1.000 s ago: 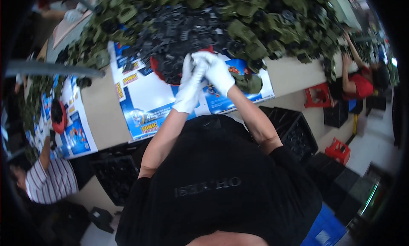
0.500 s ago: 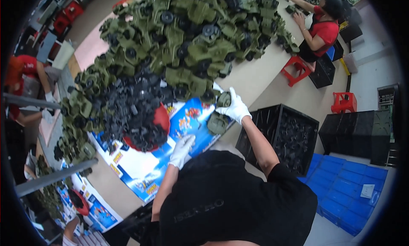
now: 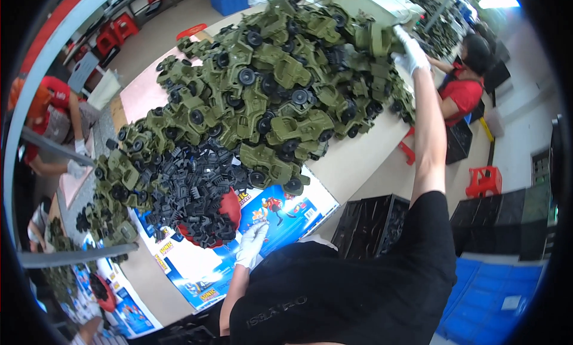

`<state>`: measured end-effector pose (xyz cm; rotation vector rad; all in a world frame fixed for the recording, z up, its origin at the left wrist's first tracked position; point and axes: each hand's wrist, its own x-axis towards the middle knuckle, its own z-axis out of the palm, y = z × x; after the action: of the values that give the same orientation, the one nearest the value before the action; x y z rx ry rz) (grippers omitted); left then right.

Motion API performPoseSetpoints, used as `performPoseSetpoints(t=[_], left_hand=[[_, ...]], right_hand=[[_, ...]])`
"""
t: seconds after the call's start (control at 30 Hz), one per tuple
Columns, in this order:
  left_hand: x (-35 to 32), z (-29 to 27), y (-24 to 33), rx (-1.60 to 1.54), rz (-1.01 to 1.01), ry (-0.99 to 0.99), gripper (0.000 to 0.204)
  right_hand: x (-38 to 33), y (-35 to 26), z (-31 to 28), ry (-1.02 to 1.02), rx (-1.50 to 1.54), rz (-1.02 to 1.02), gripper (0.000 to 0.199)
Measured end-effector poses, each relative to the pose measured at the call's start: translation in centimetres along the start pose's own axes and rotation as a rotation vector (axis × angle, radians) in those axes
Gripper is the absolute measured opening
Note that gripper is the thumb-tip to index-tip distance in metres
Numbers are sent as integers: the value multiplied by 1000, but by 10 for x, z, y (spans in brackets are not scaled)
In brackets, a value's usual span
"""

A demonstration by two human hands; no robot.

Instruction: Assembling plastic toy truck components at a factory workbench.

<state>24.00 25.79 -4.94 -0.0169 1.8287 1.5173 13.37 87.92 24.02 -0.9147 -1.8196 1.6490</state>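
My right hand [image 3: 413, 54], in a white glove, reaches far out to the right end of a heap of olive-green toy jeeps [image 3: 292, 67] with black wheels. Its fingers and thumb are about the end of one olive toy jeep [image 3: 379, 40] on top of the heap. My left hand [image 3: 252, 243], also gloved in white, is close to my body above a printed blue and white sheet [image 3: 277, 237]. Its fingers are drawn together; whatever they hold is too small to tell. Just left of it, small black plastic parts [image 3: 200, 187] spill over a red bowl [image 3: 230, 209].
Black crates [image 3: 364, 225] stand beside the table on my right, with blue bins [image 3: 486, 300] behind them. A co-worker in red [image 3: 462, 91] is at the table's far right; another [image 3: 54, 106] works at the left. Grey metal bars [image 3: 77, 255] cross the left side.
My right hand has swung from the sheet up to the heap's far right end. The two olive pieces by it are gone from the sheet's edge. My left hand stays near the bowl.
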Motion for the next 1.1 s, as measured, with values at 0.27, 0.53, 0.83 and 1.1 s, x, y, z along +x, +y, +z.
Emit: performPoseSetpoints(t=[0.27,0.53,0.83,1.1], left_hand=[[-65,-3,31,78,-14,230,31],[-100,-84,29,18,-48,395,45],[-61,-302,52,817,-145,1133,42],[-67,-339,9,415,-53,888,39]], right_hand=[[102,18,70,63,82,-35,71],[-112,87,114,118,-138,-529,38],[-396,176,244,-447,-162,33,30],[-451,166,491,-942,-333,-300,42]])
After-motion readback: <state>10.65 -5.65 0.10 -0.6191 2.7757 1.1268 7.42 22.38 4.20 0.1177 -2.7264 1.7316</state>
